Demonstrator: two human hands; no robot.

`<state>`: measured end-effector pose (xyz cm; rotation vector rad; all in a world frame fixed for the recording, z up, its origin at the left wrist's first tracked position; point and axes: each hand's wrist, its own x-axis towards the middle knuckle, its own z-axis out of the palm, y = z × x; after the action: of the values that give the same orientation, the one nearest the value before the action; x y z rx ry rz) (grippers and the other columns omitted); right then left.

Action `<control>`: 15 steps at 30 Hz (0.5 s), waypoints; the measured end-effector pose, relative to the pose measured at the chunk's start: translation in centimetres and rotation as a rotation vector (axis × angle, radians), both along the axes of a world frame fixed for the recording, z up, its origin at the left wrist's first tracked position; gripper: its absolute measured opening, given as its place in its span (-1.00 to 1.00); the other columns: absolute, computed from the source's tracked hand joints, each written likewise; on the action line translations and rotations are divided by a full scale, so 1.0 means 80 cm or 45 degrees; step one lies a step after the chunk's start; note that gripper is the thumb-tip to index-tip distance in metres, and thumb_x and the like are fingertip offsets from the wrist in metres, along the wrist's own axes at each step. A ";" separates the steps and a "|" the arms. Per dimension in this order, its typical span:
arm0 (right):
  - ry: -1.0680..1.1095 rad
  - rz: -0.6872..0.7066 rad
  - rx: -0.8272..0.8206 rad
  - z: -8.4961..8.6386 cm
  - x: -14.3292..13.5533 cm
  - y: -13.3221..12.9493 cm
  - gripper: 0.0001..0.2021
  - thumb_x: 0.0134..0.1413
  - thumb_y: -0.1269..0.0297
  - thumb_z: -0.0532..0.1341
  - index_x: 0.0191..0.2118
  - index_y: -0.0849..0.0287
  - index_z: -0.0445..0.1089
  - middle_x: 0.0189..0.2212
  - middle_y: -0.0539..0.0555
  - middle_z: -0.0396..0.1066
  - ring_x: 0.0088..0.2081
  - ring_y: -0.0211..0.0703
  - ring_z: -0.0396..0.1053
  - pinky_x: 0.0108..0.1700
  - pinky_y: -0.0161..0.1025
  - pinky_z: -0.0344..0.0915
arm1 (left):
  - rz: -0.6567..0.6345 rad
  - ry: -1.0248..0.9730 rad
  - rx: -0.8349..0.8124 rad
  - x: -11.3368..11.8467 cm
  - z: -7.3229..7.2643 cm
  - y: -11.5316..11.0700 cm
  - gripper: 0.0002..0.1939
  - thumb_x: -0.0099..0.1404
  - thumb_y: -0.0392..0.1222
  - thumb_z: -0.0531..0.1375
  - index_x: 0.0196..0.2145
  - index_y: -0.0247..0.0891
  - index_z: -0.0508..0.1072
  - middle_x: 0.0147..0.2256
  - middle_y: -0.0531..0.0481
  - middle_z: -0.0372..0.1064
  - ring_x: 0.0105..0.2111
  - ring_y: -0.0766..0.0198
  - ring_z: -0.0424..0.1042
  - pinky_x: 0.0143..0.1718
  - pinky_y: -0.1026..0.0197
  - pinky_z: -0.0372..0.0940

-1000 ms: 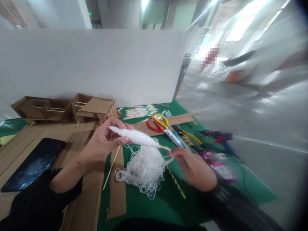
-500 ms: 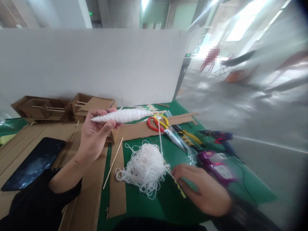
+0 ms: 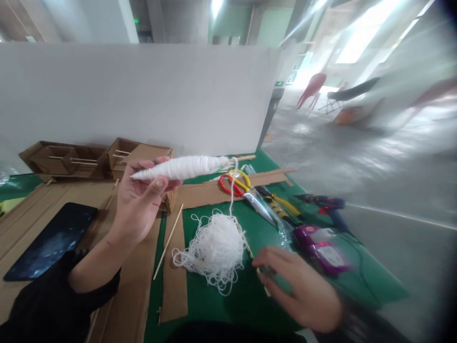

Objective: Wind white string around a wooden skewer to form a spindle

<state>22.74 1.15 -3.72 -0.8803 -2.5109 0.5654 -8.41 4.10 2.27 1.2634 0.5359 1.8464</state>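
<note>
My left hand (image 3: 144, 193) is closed around the near end of a stick wound thick with white string, a spindle-shaped bobbin (image 3: 189, 167). The bobbin lies almost level, its bare wooden tip pointing right. From that tip a strand of string hangs in a slight curve to a loose heap of white string (image 3: 221, 245) on the green table. To the right of the heap, my right hand (image 3: 298, 286) hovers low with thumb and fingers apart and nothing visible between them. Under its fingertips runs a thin yellow-patterned strip (image 3: 266, 288), partly hidden.
Red-and-yellow-handled scissors (image 3: 246, 190), pliers (image 3: 282, 205), a purple device (image 3: 321, 250) and a drill (image 3: 328, 202) lie to the right. A phone (image 3: 52, 240) rests on cardboard (image 3: 132, 286) at left. Cardboard boxes (image 3: 71, 162) stand before a white panel (image 3: 143, 90).
The bobbin's right tip has risen slightly and reaches farther right. The hanging strand has gone from straight to loosely curved. My right hand has come down a little.
</note>
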 end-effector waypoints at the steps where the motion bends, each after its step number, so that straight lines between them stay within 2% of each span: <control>1: 0.087 -0.086 0.102 0.009 0.003 0.006 -0.83 0.14 0.47 0.11 -0.17 0.12 0.33 -0.34 0.05 0.41 -0.32 -0.19 0.39 -0.30 -0.27 0.33 | -0.022 0.030 -0.010 0.002 0.000 -0.002 -0.76 0.26 -0.48 0.21 -0.18 -0.22 0.35 -0.07 0.03 0.41 -0.10 0.32 0.44 -0.15 0.26 0.50; 4: 0.363 -0.355 0.507 0.045 0.005 0.021 -0.80 0.12 0.46 0.17 -0.12 0.13 0.34 -0.25 0.11 0.41 -0.23 -0.12 0.41 -0.21 -0.20 0.35 | -0.096 0.181 -0.040 0.008 -0.002 -0.011 -0.75 0.26 -0.45 0.23 -0.18 -0.18 0.34 -0.07 0.04 0.41 -0.13 0.31 0.45 -0.19 0.27 0.51; 5: 0.429 -0.392 0.638 0.058 0.002 0.024 -0.76 0.09 0.47 0.20 -0.10 0.13 0.34 -0.22 0.12 0.41 -0.20 -0.09 0.41 -0.18 -0.18 0.35 | -0.128 0.245 -0.046 0.011 -0.003 -0.014 -0.74 0.25 -0.45 0.23 -0.17 -0.16 0.33 -0.07 0.04 0.42 -0.14 0.31 0.45 -0.21 0.28 0.51; 6: 0.493 -0.398 0.804 0.072 -0.002 0.026 -0.74 0.05 0.48 0.23 -0.11 0.14 0.34 -0.22 0.13 0.42 -0.18 -0.06 0.41 -0.14 -0.13 0.33 | -0.160 0.308 -0.053 0.014 -0.004 -0.018 -0.73 0.25 -0.45 0.23 -0.17 -0.16 0.33 -0.08 0.03 0.42 -0.14 0.31 0.46 -0.22 0.30 0.50; 8: 0.385 -0.335 0.916 0.095 -0.015 0.026 -0.68 0.02 0.45 0.26 -0.07 0.14 0.33 -0.16 0.17 0.43 -0.14 -0.01 0.40 -0.10 -0.08 0.31 | -0.216 0.420 -0.071 0.020 -0.006 -0.025 -0.70 0.25 -0.47 0.23 -0.16 -0.15 0.32 -0.09 0.02 0.44 -0.13 0.30 0.46 -0.22 0.34 0.47; 9: 0.304 -0.308 0.883 0.103 -0.023 0.024 -0.67 0.05 0.39 0.26 -0.02 0.14 0.32 -0.14 0.17 0.43 -0.12 0.01 0.40 -0.08 -0.07 0.30 | -0.238 0.468 -0.083 0.022 -0.006 -0.028 -0.70 0.24 -0.48 0.23 -0.15 -0.15 0.33 -0.10 0.01 0.44 -0.11 0.29 0.45 -0.21 0.34 0.45; 11: 0.086 -0.211 0.687 0.111 -0.039 0.020 -0.62 0.11 0.24 0.24 0.05 0.12 0.28 -0.12 0.16 0.46 -0.10 0.03 0.41 -0.08 -0.07 0.30 | -0.273 0.536 -0.103 0.026 -0.007 -0.033 -0.69 0.23 -0.48 0.24 -0.15 -0.15 0.33 -0.10 0.01 0.45 -0.07 0.28 0.43 -0.18 0.34 0.42; 13: -0.057 -0.133 0.471 0.110 -0.053 0.017 -0.60 0.15 0.17 0.21 0.09 0.12 0.25 -0.12 0.14 0.48 -0.14 0.01 0.45 -0.14 -0.12 0.32 | -0.299 0.572 -0.114 0.027 -0.009 -0.035 -0.69 0.23 -0.47 0.24 -0.16 -0.14 0.33 -0.10 0.02 0.45 -0.07 0.28 0.42 -0.15 0.33 0.39; 15: -0.083 -0.122 0.293 0.103 -0.062 0.017 -0.65 0.21 0.20 0.15 0.10 0.10 0.24 -0.15 0.09 0.50 -0.26 -0.08 0.47 -0.24 -0.19 0.33 | -0.295 0.583 -0.116 0.029 -0.012 -0.035 -0.68 0.23 -0.44 0.25 -0.14 -0.13 0.33 -0.10 0.02 0.44 -0.08 0.29 0.43 -0.16 0.33 0.38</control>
<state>17.81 2.55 4.53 -0.9367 -2.5122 0.2147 -6.10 1.27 1.32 1.6203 0.6756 1.3289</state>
